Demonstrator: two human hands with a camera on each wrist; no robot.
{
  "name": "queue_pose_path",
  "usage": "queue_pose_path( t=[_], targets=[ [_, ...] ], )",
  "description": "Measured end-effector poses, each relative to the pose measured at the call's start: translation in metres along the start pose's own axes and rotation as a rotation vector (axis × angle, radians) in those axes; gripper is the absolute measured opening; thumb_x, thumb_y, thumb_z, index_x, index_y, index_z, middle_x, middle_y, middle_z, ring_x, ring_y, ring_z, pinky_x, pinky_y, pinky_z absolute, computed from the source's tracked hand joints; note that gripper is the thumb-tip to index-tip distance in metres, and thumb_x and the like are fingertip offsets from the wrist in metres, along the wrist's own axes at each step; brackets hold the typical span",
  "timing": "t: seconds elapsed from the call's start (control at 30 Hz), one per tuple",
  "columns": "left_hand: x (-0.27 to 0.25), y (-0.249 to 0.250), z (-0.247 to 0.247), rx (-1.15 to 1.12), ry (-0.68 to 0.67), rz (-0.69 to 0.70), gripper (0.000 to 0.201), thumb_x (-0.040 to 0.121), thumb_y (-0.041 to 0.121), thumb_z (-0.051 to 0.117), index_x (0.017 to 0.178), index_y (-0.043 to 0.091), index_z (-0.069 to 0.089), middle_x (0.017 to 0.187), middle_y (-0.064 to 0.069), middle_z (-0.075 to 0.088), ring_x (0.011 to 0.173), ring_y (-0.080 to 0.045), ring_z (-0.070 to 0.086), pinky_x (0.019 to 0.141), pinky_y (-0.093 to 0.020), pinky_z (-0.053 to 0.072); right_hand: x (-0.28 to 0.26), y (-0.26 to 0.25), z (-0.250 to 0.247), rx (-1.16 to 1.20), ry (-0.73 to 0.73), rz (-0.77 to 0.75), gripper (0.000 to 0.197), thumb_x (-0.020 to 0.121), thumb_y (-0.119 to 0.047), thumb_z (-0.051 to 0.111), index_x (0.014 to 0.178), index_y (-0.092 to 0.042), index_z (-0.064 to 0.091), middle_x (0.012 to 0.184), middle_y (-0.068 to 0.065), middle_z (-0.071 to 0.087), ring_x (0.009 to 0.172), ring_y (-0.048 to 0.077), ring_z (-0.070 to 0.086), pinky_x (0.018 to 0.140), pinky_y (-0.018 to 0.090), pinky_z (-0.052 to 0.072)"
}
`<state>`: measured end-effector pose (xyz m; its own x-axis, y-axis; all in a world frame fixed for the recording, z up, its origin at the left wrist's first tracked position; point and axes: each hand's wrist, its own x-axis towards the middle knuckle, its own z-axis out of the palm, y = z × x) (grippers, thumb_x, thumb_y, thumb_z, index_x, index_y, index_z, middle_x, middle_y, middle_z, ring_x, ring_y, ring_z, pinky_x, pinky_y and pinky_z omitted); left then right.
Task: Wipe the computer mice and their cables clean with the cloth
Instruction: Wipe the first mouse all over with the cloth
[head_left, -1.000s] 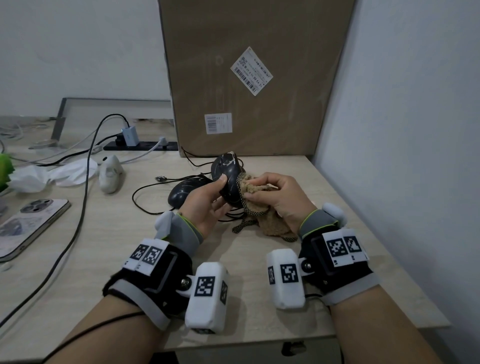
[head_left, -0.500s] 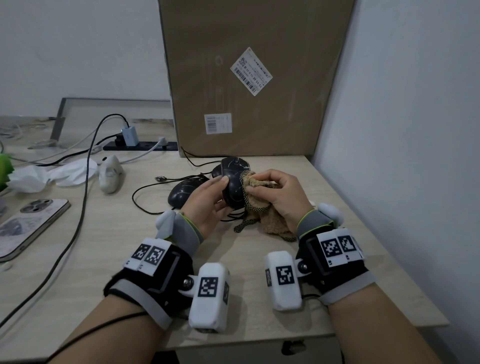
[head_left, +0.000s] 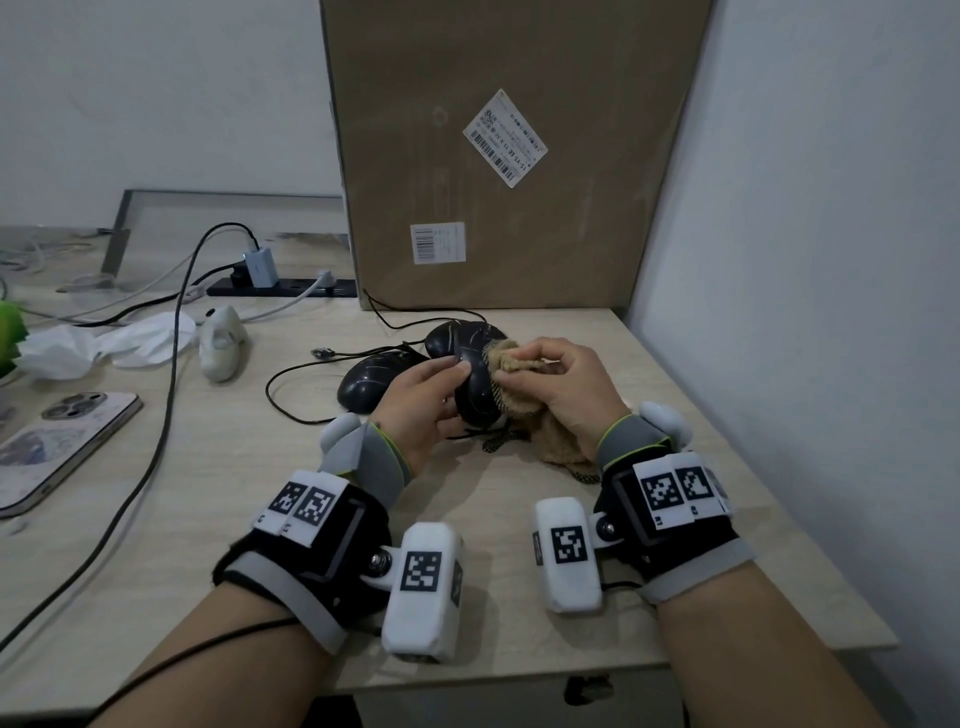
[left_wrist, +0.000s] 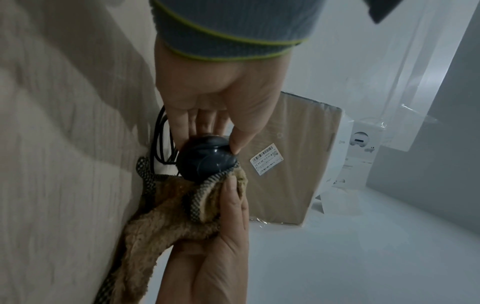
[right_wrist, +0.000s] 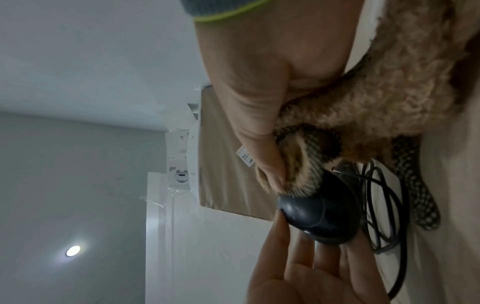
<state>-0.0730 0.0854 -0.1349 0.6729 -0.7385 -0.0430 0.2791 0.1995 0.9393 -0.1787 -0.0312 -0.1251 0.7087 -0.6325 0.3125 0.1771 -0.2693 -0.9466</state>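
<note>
1. Two walls meet at the far right corner of a pale wood-grain surface: a white wall behind and a grey-white wall running along the right edge.
2. At the far left lies a smartphone, camera side up, with crumpled white tissue beyond it.
3. A long black cable crosses the left half toward a black power strip carrying a white charger.
4. Just right of the tissue rests a white handheld device.
5. Near the middle, a black mouse lies on the surface, its thin cable looped to its left.
6. The left hand grips a second black mouse, thumb on one side and fingers on the other, lifted and tilted on edge; coils of its cable sit beneath it.
7. The right hand pinches a brown fuzzy cloth with a mesh edge, pressing it against that mouse's right side; the rest of the cloth trails onto the surface.
8. A tall cardboard box with two labels stands upright at the back, against the corner.
9. The wrist views show white product boxes stacked behind the cardboard box, and a round ceiling light.
</note>
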Motion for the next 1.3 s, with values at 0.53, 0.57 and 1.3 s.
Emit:
queue_pose_path(
  t=[0.53,0.57,1.3],
  targets=[
    [-0.004,-0.002,0.006,0.048,-0.078,-0.041,0.023,0.093,0.012,0.054,0.116,0.009,0.057,0.083,-0.004,0.067,0.060,-0.011,0.066,0.061,-0.029,0.059,0.004,0.000,-0.003,-0.134,0.153,-0.078,0.013,0.068,-0.021,0.082,0.075,-0.028,0.073,0.099,0.006,0.070,0.093,0.019,0.067,0.089,0.040,0.054],
    [-0.005,-0.002,0.007,0.043,-0.074,-0.039,0.019,0.093,0.012,0.054,0.112,0.010,0.058,0.081,-0.003,0.067,0.060,-0.011,0.066,0.061,-0.028,0.059,0.003,0.000,-0.002,-0.139,0.142,-0.067,0.013,0.069,-0.022,0.081,0.078,-0.028,0.073,0.100,0.006,0.069,0.094,0.020,0.067,0.090,0.041,0.054],
    [-0.008,0.003,0.008,-0.316,-0.230,-0.111,0.031,0.099,0.022,0.042,0.125,0.013,0.056,0.110,-0.010,0.064,0.098,-0.021,0.062,0.079,-0.026,0.058,-0.001,-0.006,0.002,-0.050,0.158,-0.151,0.025,0.074,-0.023,0.078,0.098,-0.020,0.072,0.107,0.000,0.065,0.103,0.016,0.064,0.096,0.041,0.050]
  ],
)
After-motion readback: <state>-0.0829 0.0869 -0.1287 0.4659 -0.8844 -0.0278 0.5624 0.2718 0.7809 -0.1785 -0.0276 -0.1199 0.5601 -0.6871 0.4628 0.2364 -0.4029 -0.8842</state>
